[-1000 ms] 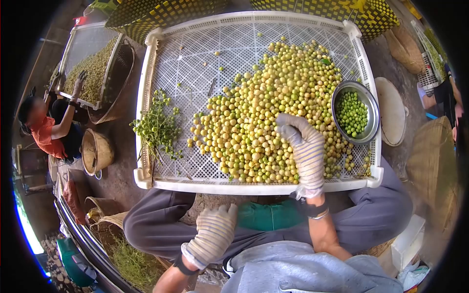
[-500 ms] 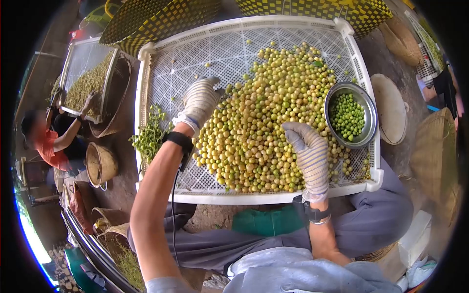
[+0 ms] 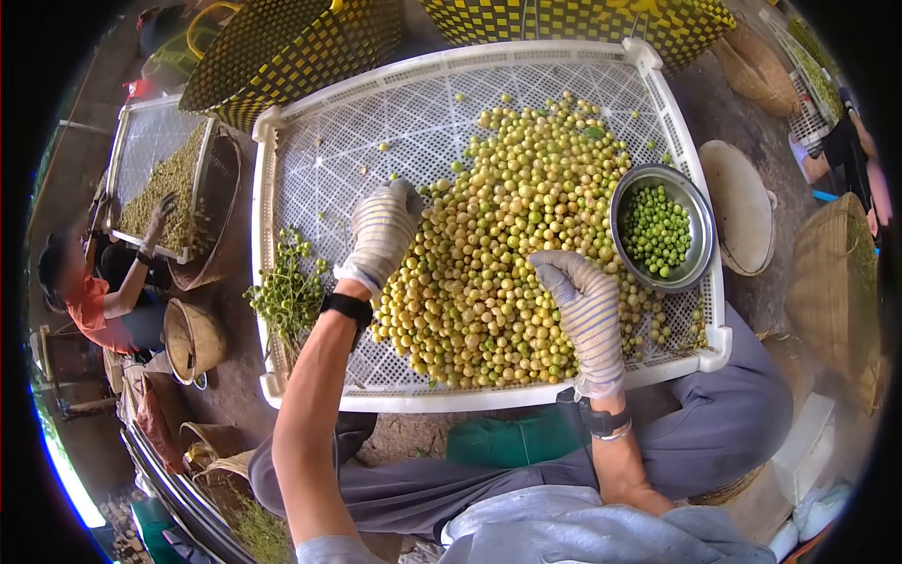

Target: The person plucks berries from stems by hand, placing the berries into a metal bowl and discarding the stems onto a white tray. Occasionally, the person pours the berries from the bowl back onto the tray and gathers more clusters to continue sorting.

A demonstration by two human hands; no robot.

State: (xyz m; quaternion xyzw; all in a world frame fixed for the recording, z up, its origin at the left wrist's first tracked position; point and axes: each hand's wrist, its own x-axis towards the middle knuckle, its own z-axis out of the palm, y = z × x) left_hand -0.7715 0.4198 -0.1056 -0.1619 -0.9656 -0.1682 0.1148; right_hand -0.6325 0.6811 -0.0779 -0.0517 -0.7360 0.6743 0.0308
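Observation:
A white perforated tray rests across my knees with a heap of small yellow-green round fruits on it. My left hand, in a striped work glove, lies flat on the heap's left edge. My right hand, gloved the same way, rests palm down on the heap's near right side. A steel bowl of greener fruits sits on the tray just right of my right hand. A bunch of stems with small green fruits lies at the tray's left edge. Whether either hand holds fruit is hidden.
Black-and-yellow woven baskets stand behind the tray. At left a person in an orange top works over a second tray. Woven baskets stand at left, a round lid and a basket at right.
My left hand rose from my lap and reached onto the tray, then settled lower on the heap's left edge. My right hand stayed on the fruits, shifting slightly toward me.

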